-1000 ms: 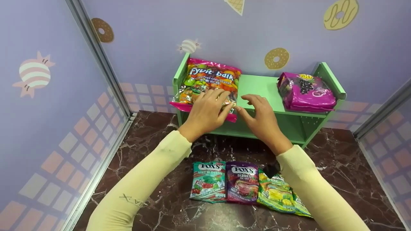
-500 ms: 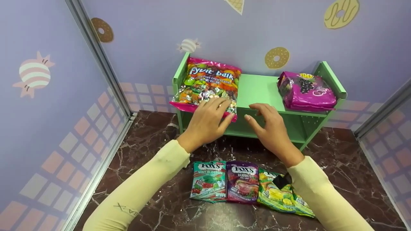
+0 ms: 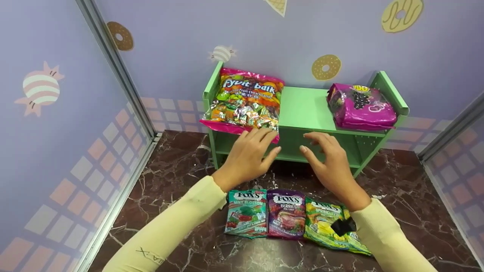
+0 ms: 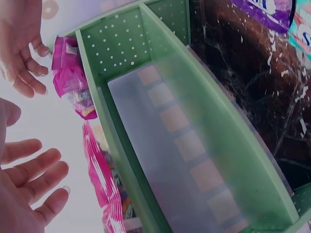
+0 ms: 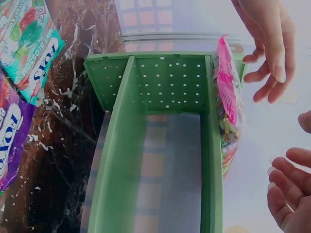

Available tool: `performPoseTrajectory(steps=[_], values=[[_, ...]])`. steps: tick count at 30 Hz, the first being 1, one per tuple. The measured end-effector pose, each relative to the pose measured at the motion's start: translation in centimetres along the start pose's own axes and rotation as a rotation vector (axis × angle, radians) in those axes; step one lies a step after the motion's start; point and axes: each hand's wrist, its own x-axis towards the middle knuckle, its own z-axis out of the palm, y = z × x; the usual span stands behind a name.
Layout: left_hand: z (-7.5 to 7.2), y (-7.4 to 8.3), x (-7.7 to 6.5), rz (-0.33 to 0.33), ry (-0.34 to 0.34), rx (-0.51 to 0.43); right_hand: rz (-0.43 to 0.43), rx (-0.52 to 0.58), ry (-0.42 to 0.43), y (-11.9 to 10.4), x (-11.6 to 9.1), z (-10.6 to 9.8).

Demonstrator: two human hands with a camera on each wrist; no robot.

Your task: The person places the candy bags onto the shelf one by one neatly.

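My left hand (image 3: 249,156) hovers in front of the lower pink edge of a large bag of fruit chewy candy (image 3: 245,102), fingers relaxed and holding nothing. In the left wrist view a gap shows between its fingers and the bag. To the right, my right hand (image 3: 332,166) is held in the air before the shelf, thumb and fingers apart with nothing between them. The candy bag lies on the left end of the green shelf's (image 3: 302,109) top board, its lower edge sticking out over the front. A purple candy bag (image 3: 363,109) with a grape picture lies at the right end.
On the dark marbled floor (image 3: 181,241) in front of the shelf lie a green mint candy bag (image 3: 247,215), a purple berries bag (image 3: 286,217) and yellow-green bags (image 3: 325,224), side by side. Patterned wall panels (image 3: 49,151) stand at the back and both sides.
Both hands have drawn back from the fruit candy bag toward the body, and the right has also moved rightward. The bag stays where it was on the shelf.
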Motion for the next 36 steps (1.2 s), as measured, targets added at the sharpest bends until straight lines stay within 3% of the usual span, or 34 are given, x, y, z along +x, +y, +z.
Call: performPoseTrajectory(steps=[7, 16, 36], values=[[0.7, 1.0, -0.3, 0.018, -0.001, -0.022, -0.018, -0.014, 0.055, 1.2, -1.6, -0.8], [2.1, 2.5, 0.0, 0.012, -0.020, -0.070, 0.027, -0.007, 0.102, 2.7, -3.8, -1.9], [6.0, 6.5, 0.1, 0.012, -0.072, -0.166, 0.185, -0.049, 0.084, 5.3, -7.3, -3.3]])
